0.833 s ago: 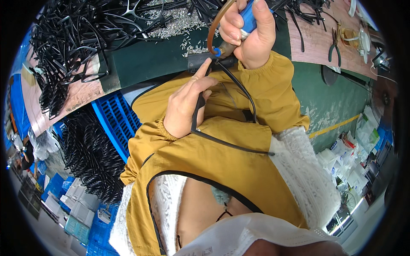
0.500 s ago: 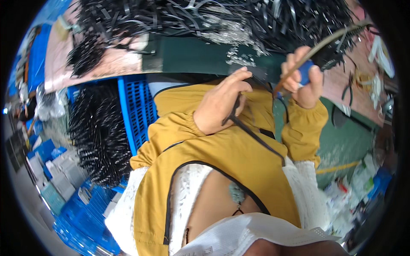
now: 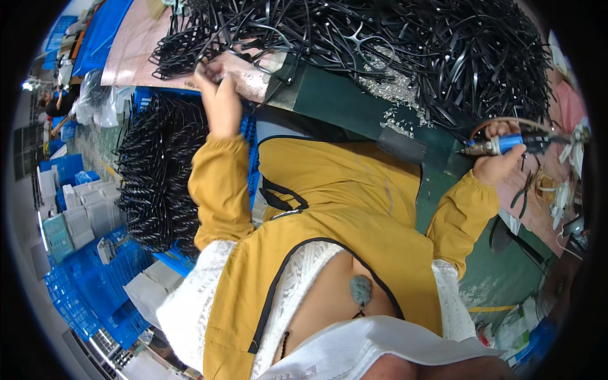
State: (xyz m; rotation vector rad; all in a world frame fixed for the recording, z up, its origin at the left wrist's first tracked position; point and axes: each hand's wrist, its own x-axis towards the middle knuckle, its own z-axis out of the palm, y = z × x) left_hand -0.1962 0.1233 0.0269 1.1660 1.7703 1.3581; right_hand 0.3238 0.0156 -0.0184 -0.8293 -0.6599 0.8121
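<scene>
My left hand (image 3: 218, 98) reaches to the left end of the pile of black plastic eyeglass parts (image 3: 437, 63). Its fingers are curled in against a smaller heap of thin black frames (image 3: 183, 54), and what they grip, if anything, is hidden. On the right, my right hand (image 3: 497, 158) is closed around a power screwdriver (image 3: 506, 144) with a blue band and a metal nose pointing left. Tiny silver metal pieces (image 3: 392, 85) lie scattered on the dark green work mat (image 3: 335, 95) between my hands.
A blue crate (image 3: 250, 136) beside my left arm stands by a mass of glossy black parts (image 3: 155, 171). Pliers (image 3: 521, 195) lie on the pink tabletop at right. White boxes (image 3: 82, 209) and blue bins (image 3: 104, 278) stand on the floor at left.
My left hand has moved from above my lap, where it held a thin black piece, out to the far left. My right hand has shifted right and down with the screwdriver.
</scene>
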